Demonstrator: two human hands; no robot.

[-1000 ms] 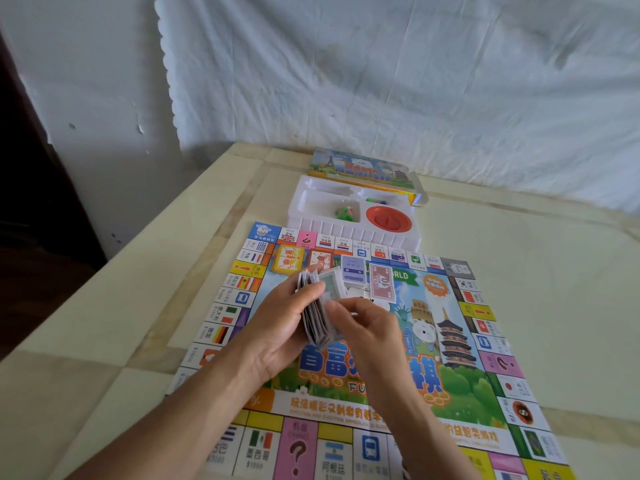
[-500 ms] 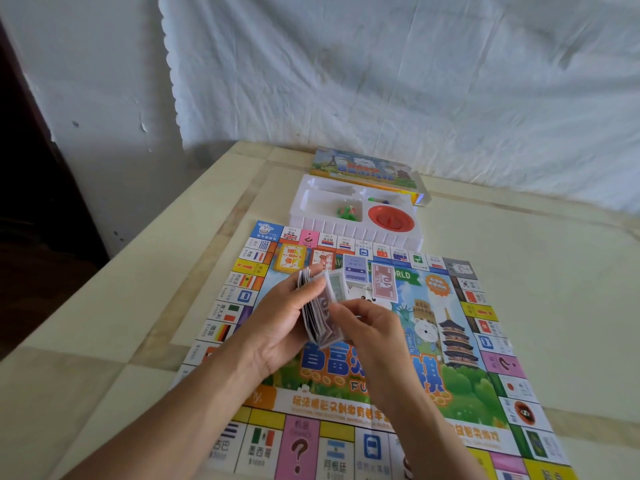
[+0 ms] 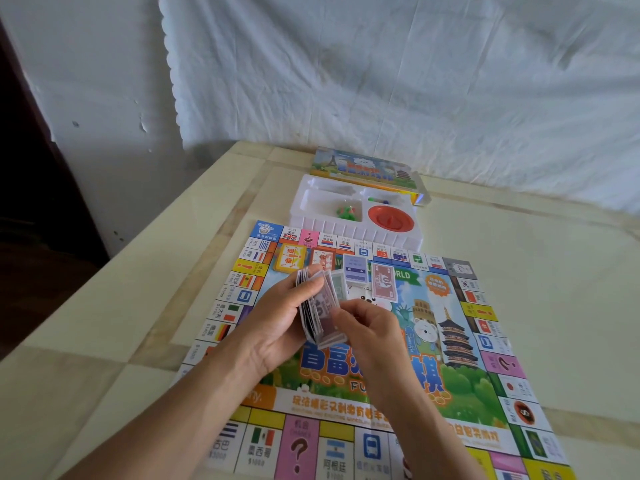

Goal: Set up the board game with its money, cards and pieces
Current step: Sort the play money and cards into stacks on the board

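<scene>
My left hand [image 3: 277,327] curls around a thick stack of play money [image 3: 318,317], held on edge above the middle of the board [image 3: 467,386]. My right hand [image 3: 374,334], at 3 o'clock of the stack, pinches its front notes with curled fingertips. A blue note [image 3: 355,270] and a maroon note [image 3: 383,282] lie flat at 12 o'clock. Beyond them, a white tray [image 3: 346,233] holds green pieces [image 3: 346,211] and a red disc [image 3: 390,218].

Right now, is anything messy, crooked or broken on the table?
No, nothing stands out. The game board lies flat, the paper-money piles sit neatly on it, the white tray stands level behind, and the left hand grips the money stack.
</scene>
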